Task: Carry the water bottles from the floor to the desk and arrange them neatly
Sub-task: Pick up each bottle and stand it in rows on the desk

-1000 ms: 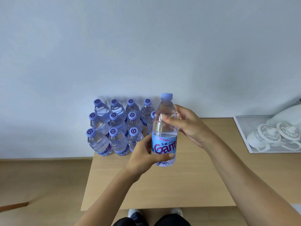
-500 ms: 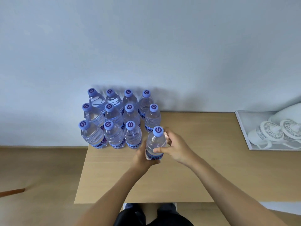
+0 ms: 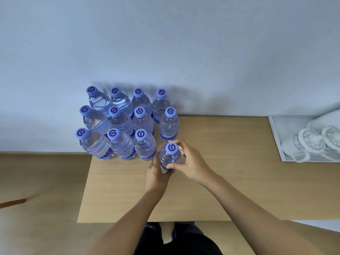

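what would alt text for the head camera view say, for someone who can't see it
Seen from above, a person's left hand and right hand grip an upright water bottle at the front right corner of a block of eleven other blue-capped bottles on a wooden desk. A tray of white lidded cups sits at the desk's right.

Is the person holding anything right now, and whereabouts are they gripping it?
Yes: one water bottle, upright at the front right corner of the group. The left hand wraps its lower body; the right hand grips its upper body, below the cap.
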`<state>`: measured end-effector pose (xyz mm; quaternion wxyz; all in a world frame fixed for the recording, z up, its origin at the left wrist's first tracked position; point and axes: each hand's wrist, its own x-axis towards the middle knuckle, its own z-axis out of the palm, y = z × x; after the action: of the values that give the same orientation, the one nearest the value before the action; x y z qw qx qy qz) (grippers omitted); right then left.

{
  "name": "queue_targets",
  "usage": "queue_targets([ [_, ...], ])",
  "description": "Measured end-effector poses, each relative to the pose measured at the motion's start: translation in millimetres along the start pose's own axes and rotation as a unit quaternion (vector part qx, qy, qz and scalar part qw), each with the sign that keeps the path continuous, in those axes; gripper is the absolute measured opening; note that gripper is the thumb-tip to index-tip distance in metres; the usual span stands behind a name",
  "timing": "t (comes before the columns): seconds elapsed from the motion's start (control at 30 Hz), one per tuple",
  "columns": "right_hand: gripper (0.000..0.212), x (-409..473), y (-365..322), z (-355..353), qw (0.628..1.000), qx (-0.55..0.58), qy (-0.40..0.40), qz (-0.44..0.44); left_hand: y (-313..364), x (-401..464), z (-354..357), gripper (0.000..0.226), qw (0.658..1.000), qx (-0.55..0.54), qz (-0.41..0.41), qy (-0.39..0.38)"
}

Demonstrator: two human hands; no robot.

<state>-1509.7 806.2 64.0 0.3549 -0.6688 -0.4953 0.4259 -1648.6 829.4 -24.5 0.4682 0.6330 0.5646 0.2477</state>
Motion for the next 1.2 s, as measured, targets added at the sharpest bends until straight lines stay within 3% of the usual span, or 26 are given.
queue_targets([
  [0.3,0.065,22.7,1.4,-8.7,0.995,-0.067,0.024,-0.064,14.7,20.9,9.4,0.063,1.0,-0.028,-0.008,0.003],
  [0.73,0.069,35.7,5.6,-10.8,0.995,-0.08,0.029,-0.055,27.5,32.1,10.5,0.062,1.0,-0.018,-0.01,0.001],
  [1.0,0.084,32.1,10.8,0.0,0.997,0.044,0.05,0.025,17.9,2.1,-5.8,0.047,0.999,-0.005,-0.049,0.015],
  [1.2,0.085,32.4,12.6,6.1,0.994,0.045,0.063,0.071,-3.8,-1.3,-72.4,0.026,0.992,-0.006,-0.102,0.067],
])
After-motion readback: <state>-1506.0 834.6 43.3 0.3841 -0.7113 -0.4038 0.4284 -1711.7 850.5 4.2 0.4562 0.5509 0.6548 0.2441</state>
